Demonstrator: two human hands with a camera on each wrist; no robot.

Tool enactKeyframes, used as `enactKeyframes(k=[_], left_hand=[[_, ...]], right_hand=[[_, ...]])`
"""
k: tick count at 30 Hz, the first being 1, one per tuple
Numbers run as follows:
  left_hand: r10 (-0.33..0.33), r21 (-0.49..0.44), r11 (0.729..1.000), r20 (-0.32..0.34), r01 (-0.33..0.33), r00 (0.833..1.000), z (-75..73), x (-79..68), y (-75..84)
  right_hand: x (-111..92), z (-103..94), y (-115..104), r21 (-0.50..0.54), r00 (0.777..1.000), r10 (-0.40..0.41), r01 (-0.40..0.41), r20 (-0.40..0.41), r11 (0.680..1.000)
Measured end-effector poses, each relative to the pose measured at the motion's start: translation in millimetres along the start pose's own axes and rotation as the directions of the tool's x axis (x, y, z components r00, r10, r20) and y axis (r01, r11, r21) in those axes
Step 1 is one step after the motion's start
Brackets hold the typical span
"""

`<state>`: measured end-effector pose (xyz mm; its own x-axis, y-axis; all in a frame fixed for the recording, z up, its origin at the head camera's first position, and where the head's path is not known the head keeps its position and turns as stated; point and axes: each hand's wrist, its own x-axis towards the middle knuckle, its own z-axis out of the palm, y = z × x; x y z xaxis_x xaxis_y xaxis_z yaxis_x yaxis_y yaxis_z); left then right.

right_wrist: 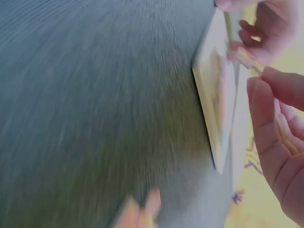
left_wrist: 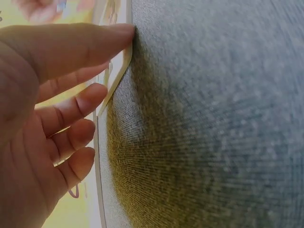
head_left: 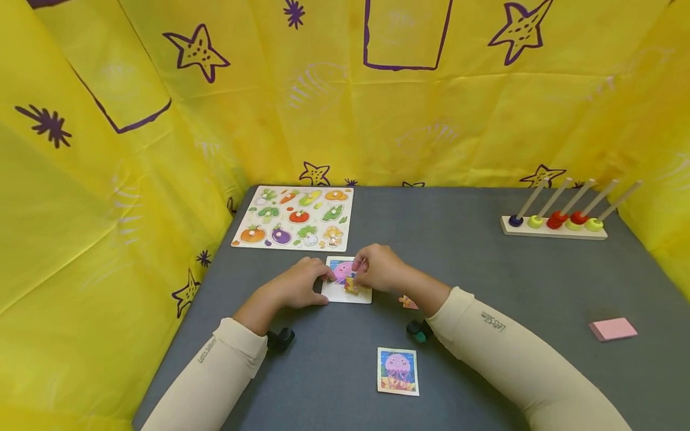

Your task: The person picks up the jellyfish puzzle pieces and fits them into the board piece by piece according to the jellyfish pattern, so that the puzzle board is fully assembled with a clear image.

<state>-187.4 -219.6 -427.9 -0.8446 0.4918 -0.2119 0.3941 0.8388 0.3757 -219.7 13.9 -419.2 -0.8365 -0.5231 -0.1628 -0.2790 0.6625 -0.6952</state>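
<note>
A small jigsaw puzzle board (head_left: 335, 293) with a pink jellyfish picture lies on the grey table. My left hand (head_left: 304, 282) holds it at its left side, thumb by the near corner; in the left wrist view the thumb (left_wrist: 95, 45) touches the board's edge. Over the board, my right hand (head_left: 380, 267) pinches a yellow-orange puzzle piece (head_left: 350, 284) between thumb and fingertips. That puzzle piece (right_wrist: 249, 61) appears tilted above the board in the right wrist view. An orange puzzle piece (head_left: 408, 302) lies beside the right forearm, partly hidden by it.
A jellyfish picture card (head_left: 398, 371) lies nearer me. Behind the hands is a vegetable peg puzzle (head_left: 293, 218). To the right stand a ring stacker with upright pegs (head_left: 555, 227) and a pink block (head_left: 613, 329). Yellow curtains (head_left: 323, 120) border the table.
</note>
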Motion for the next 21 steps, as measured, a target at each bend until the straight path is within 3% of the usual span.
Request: enactKeyframes(k=[4,8,13,21], left_hand=[[-0.036,-0.009,0.999,-0.011,0.036,0.999,0.4,2.3,-1.5],[-0.052,-0.039,0.998,-0.010,0.052,0.999,0.1,2.9,-2.5],[-0.043,-0.084,0.996,-0.017,0.042,0.999,-0.3,3.2,-5.1],[-0.018,-0.115,0.993,-0.049,0.012,0.999,1.3,9.8,-10.4]], right_hand=[[14.6,14.3,-7.8,-0.016,1.000,0.020,-0.020,0.008,1.000],[23.3,25.7,-13.6,-0.064,1.000,-0.017,0.019,0.021,0.998],[29.8,34.0,-18.1,-0.140,0.999,-0.049,0.052,0.021,0.989],[36.5,35.6,-20.1,-0.195,0.999,-0.027,0.032,0.028,0.980]])
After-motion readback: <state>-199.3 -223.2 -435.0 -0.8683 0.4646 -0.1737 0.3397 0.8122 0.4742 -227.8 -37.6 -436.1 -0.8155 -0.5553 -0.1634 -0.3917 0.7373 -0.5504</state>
